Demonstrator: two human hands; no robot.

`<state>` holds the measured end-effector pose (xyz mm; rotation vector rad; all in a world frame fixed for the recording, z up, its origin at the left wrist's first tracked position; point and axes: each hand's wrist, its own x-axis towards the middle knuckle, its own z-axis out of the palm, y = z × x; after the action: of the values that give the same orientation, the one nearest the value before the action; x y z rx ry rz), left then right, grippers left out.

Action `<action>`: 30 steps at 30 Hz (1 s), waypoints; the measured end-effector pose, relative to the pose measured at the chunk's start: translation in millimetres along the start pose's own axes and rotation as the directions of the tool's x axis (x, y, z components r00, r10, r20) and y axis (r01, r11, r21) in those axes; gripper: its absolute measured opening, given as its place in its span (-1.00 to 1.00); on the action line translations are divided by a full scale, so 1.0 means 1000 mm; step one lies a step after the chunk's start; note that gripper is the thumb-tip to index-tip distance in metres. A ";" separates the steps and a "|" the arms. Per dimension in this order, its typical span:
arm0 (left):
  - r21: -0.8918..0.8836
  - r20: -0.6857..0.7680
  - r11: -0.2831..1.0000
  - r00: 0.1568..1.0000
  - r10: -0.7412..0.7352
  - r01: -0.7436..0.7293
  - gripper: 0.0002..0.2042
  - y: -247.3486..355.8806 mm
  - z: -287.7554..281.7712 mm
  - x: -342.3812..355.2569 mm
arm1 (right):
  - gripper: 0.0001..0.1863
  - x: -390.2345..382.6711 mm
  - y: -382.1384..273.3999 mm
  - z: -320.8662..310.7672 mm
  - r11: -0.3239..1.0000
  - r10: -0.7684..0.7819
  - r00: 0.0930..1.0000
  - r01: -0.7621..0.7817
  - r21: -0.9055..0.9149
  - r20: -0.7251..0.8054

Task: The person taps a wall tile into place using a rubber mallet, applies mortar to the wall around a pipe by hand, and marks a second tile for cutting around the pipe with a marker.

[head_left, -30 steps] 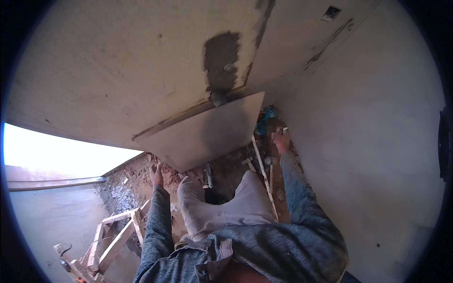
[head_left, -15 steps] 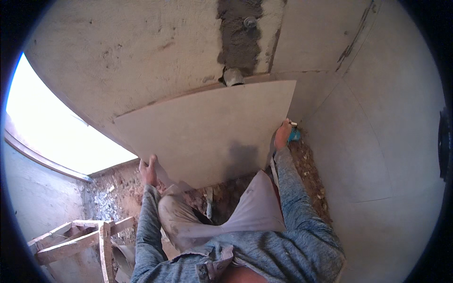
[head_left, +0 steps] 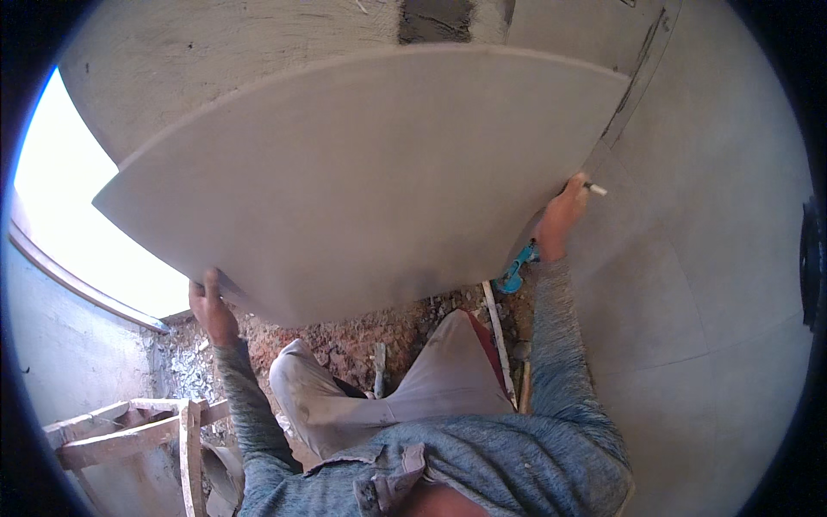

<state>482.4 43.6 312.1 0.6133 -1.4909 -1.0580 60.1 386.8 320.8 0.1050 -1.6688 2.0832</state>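
Note:
A large grey tile (head_left: 362,181) is held up in front of me, tilted, with its broad face toward me. My left hand (head_left: 214,312) is closed on its lower left edge, thumb on the near face. At the right edge, my right hand (head_left: 562,220) grips the tile. A short pale marker-like stick (head_left: 596,189) pokes out of that same hand. Below the right wrist, a turquoise tool (head_left: 515,271), its kind unclear, is near the ground. The tile hides the pipe stub and most of the dark mortar strip (head_left: 435,21) on the wall.
Ahead stands a rough plastered wall (head_left: 258,43); a tiled wall (head_left: 672,284) runs along my right. A bright opening (head_left: 95,224) is at the left. Below it stands a wooden frame (head_left: 189,457). Rubble (head_left: 323,345) covers the ground, with a thin strip (head_left: 498,332) beside my knee.
The tile has risen toward me and away from the wall's pipe stub, which it now covers. My left hand moved left, my right hand right and up, both still holding the tile.

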 end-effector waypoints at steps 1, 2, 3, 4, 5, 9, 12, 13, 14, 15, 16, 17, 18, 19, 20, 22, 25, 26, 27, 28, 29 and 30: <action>-0.020 -0.009 1.000 1.000 0.019 -0.019 -0.59 0.011 -0.004 0.010 | -0.57 0.000 -0.024 0.005 0.999 -0.046 0.998 0.046 -0.009 -0.045; -0.032 -0.018 0.998 0.999 0.045 -0.046 -0.58 0.025 -0.004 0.018 | -0.57 0.002 -0.046 0.008 0.996 -0.091 0.992 0.090 -0.024 -0.092; -0.041 -0.027 0.996 0.997 0.074 -0.075 -0.57 0.042 -0.005 0.028 | -0.57 0.003 -0.065 0.011 0.993 -0.118 0.987 0.120 0.011 -0.107; -0.054 -0.034 0.993 0.994 0.103 -0.105 -0.56 0.059 -0.006 0.037 | -0.58 0.007 -0.084 0.012 0.987 -0.147 0.981 0.153 0.044 -0.126; -0.052 -0.022 0.989 0.990 0.136 -0.137 -0.56 0.069 -0.013 0.048 | -0.58 0.009 -0.102 0.014 0.980 -0.170 0.975 0.182 0.075 -0.146; 0.031 -0.076 0.981 0.978 0.192 -0.190 -0.58 0.122 -0.022 0.078 | -0.62 0.023 -0.165 0.025 0.951 -0.282 0.948 0.296 0.091 -0.146; 0.435 -0.034 0.819 0.902 0.431 -0.374 -0.58 0.165 -0.028 0.099 | -0.57 0.039 -0.200 0.039 0.884 -0.420 0.899 0.437 0.168 -0.127; 0.496 -0.029 0.766 0.874 0.486 -0.409 -0.58 0.173 -0.027 0.106 | -0.58 0.041 -0.215 0.044 0.869 -0.429 0.895 0.446 0.214 -0.122; 0.422 -0.058 0.815 0.885 0.461 -0.397 -0.55 0.179 -0.027 0.114 | -0.59 0.044 -0.228 0.051 0.855 -0.435 0.893 0.449 0.260 -0.114; 0.343 -0.080 0.857 0.897 0.435 -0.385 -0.52 0.184 -0.024 0.121 | -0.64 0.043 -0.243 0.058 0.856 -0.391 0.915 0.403 0.323 -0.105; 0.286 -0.104 0.885 0.906 0.411 -0.368 -0.48 0.190 -0.023 0.124 | -0.68 0.044 -0.251 0.066 0.853 -0.344 0.934 0.352 0.386 -0.091; 0.232 -0.127 0.907 0.914 0.386 -0.351 -0.44 0.198 -0.021 0.126 | -0.69 0.054 -0.251 0.072 0.859 -0.346 0.938 0.323 0.398 -0.016; 0.180 -0.153 0.926 0.921 0.359 -0.331 -0.40 0.208 -0.007 0.122 | -0.69 0.068 -0.259 0.072 0.862 -0.363 0.930 0.314 0.399 0.053; 0.127 -0.177 0.942 0.927 0.330 -0.311 -0.35 0.215 0.002 0.122 | -0.70 0.077 -0.264 0.072 0.851 -0.379 0.919 0.298 0.432 0.113; 0.102 -0.174 0.947 0.931 0.320 -0.306 -0.30 0.214 0.003 0.129 | -0.70 0.086 -0.271 0.072 0.840 -0.394 0.903 0.278 0.465 0.173; 0.106 -0.147 0.946 0.936 0.319 -0.306 -0.24 0.215 -0.007 0.147 | -0.71 0.076 -0.270 0.077 0.787 -0.391 0.877 0.163 0.595 0.278; 0.068 -0.111 0.950 0.943 0.312 -0.306 -0.20 0.216 -0.013 0.165 | -0.72 0.071 -0.284 0.090 0.751 -0.418 0.856 0.138 0.646 0.303; 0.067 -0.113 0.950 0.944 0.310 -0.305 -0.20 0.215 -0.015 0.170 | -0.72 0.073 -0.286 0.098 0.750 -0.418 0.862 0.149 0.644 0.287; 0.068 -0.118 0.950 0.943 0.311 -0.305 -0.20 0.215 -0.016 0.175 | -0.72 0.076 -0.287 0.105 0.753 -0.415 0.868 0.159 0.638 0.274; 0.069 -0.114 0.947 0.941 0.319 -0.313 -0.21 0.216 -0.017 0.178 | -0.73 0.077 -0.289 0.111 0.754 -0.413 0.870 0.161 0.637 0.269; 0.071 -0.108 0.945 0.939 0.326 -0.320 -0.21 0.216 -0.018 0.182 | -0.73 0.079 -0.289 0.117 0.756 -0.410 0.875 0.167 0.632 0.259; 0.072 -0.097 0.940 0.936 0.338 -0.332 -0.23 0.216 -0.019 0.185 | -0.73 0.079 -0.290 0.122 0.760 -0.407 0.878 0.173 0.627 0.251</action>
<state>500.2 -19.4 589.4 0.4264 -1.4702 -0.7107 78.1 340.6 641.5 0.9659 -1.0086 2.3400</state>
